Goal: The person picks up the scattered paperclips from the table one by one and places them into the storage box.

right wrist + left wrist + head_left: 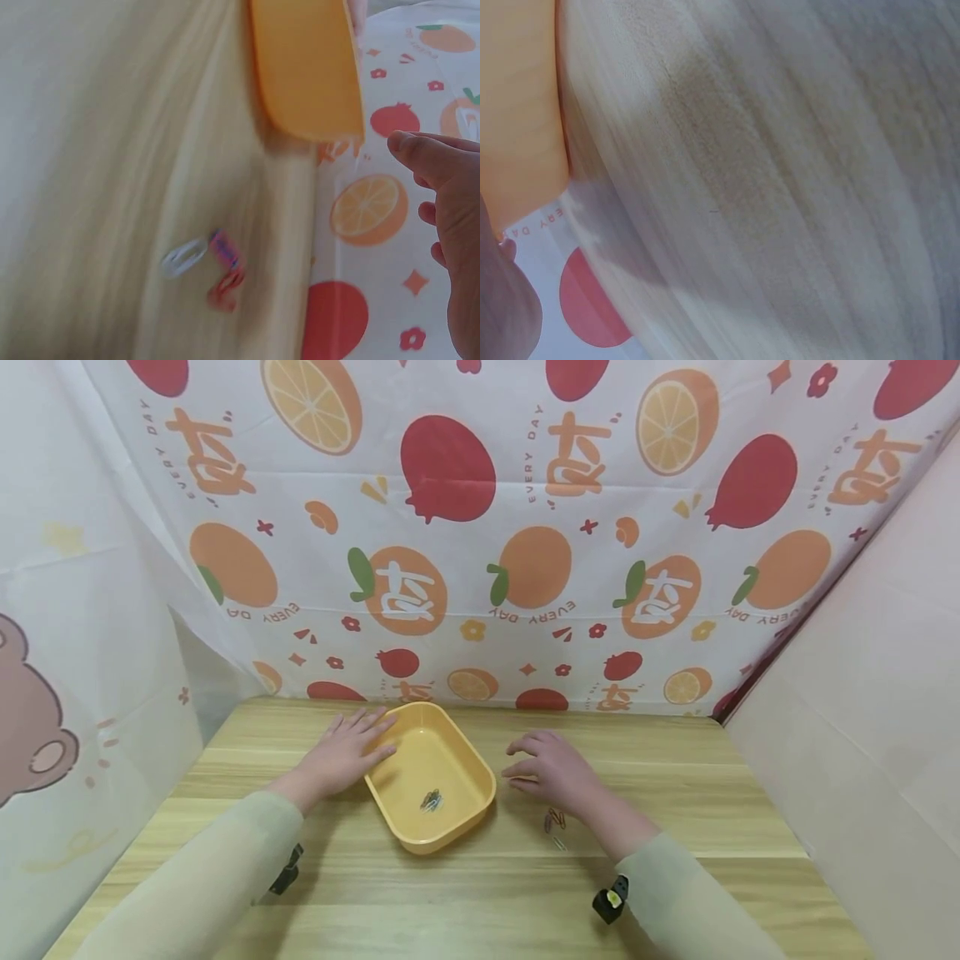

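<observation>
A yellow plastic tray [438, 760] sits on the table with a small heap of paper clips [431, 801] inside. My left hand [347, 752] rests on the tray's left rim, fingers spread and fairly straight. To the right of the tray is my right hand [557, 774], its fingers loosely bent and nothing visible between them. Just below that hand, a few loose paper clips [555, 820] lie on the wood. The right wrist view shows a white paper clip [184, 258], a pink-purple one [224, 249] and a red one [226, 289], all blurred.
The wood-grain table [465, 910] ends at a fruit-printed cloth [480, 577] hanging behind it. White cloth walls stand at the left [97, 635] and right [862, 693]. Dark wrist devices [611, 900] are strapped near both sleeves.
</observation>
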`<state>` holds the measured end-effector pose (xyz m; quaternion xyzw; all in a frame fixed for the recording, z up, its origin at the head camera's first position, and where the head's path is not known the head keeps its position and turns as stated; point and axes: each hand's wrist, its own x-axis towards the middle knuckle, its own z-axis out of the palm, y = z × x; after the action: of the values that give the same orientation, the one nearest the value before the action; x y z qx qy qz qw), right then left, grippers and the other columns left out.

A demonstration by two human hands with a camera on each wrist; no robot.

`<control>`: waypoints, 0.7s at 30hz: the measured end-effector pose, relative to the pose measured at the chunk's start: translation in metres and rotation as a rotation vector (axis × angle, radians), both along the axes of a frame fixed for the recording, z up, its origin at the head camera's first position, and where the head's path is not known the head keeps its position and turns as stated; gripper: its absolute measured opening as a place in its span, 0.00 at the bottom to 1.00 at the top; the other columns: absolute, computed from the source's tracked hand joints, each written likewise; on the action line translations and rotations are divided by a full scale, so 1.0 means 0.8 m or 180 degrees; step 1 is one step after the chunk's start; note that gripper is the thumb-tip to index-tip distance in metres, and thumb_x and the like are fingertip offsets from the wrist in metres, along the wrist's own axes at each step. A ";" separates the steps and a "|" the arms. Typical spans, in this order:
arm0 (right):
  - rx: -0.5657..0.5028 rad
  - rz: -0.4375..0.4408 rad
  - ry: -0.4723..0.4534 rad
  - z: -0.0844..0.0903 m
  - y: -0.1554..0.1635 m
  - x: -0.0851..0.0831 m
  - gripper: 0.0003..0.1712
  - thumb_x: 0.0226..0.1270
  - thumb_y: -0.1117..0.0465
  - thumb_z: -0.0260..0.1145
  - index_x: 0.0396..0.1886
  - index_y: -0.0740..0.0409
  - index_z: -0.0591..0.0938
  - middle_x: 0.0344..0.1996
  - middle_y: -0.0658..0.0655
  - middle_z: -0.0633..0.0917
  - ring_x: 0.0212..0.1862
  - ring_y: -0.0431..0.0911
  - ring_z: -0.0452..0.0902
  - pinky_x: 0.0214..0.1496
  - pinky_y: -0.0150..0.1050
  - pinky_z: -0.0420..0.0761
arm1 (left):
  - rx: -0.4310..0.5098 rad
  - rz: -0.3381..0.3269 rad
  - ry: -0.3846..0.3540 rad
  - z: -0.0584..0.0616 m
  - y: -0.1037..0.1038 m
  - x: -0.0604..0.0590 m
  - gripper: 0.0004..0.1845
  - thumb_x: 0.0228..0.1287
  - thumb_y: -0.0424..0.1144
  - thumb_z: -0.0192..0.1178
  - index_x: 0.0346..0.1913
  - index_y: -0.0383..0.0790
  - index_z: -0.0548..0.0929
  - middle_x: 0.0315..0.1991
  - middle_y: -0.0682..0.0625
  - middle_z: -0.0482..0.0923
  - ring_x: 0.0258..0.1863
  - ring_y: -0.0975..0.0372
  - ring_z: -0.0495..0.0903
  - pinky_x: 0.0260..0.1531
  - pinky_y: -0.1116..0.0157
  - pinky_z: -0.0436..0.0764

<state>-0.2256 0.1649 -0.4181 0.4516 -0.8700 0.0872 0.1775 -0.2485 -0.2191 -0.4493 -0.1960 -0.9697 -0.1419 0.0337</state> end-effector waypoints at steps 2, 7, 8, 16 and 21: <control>-0.0006 -0.0012 0.0007 -0.004 0.012 0.004 0.08 0.60 0.54 0.76 0.40 0.44 0.92 0.49 0.49 0.86 0.56 0.49 0.77 0.63 0.51 0.73 | 0.0014 -0.0013 0.0026 0.000 0.000 0.000 0.37 0.74 0.64 0.44 0.78 0.49 0.59 0.78 0.42 0.51 0.76 0.39 0.45 0.71 0.36 0.38; 0.0048 -0.0107 -0.0049 -0.018 0.041 0.016 0.08 0.59 0.55 0.76 0.39 0.45 0.92 0.48 0.50 0.86 0.54 0.50 0.77 0.62 0.51 0.73 | 0.0013 -0.0011 0.0035 0.002 0.000 0.000 0.34 0.75 0.58 0.49 0.78 0.48 0.59 0.78 0.42 0.51 0.76 0.39 0.45 0.71 0.36 0.39; 0.0078 -0.0135 -0.0043 -0.021 0.047 0.018 0.08 0.59 0.54 0.76 0.39 0.45 0.92 0.48 0.50 0.86 0.54 0.49 0.77 0.61 0.51 0.73 | 0.0003 -0.0004 0.0025 0.002 0.000 0.000 0.34 0.75 0.58 0.49 0.78 0.49 0.59 0.78 0.42 0.51 0.76 0.39 0.45 0.71 0.36 0.38; 0.0192 -0.0244 -0.0005 -0.043 0.079 0.030 0.09 0.59 0.51 0.75 0.39 0.45 0.91 0.48 0.50 0.86 0.53 0.49 0.77 0.58 0.51 0.75 | -0.0082 0.0034 -0.0065 0.005 0.000 -0.002 0.35 0.75 0.59 0.47 0.79 0.50 0.57 0.79 0.43 0.48 0.76 0.39 0.43 0.72 0.38 0.36; 0.0167 -0.0278 -0.0172 -0.051 0.085 0.038 0.09 0.59 0.50 0.75 0.39 0.44 0.91 0.47 0.50 0.86 0.54 0.49 0.78 0.59 0.52 0.74 | -0.0086 0.0008 -0.0060 0.002 0.001 -0.001 0.36 0.75 0.62 0.45 0.79 0.49 0.57 0.79 0.44 0.48 0.76 0.39 0.43 0.72 0.38 0.36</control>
<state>-0.1950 0.2330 -0.4592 0.4152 -0.8954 0.0686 0.1457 -0.2497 -0.2187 -0.4476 -0.1938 -0.9721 -0.1305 0.0220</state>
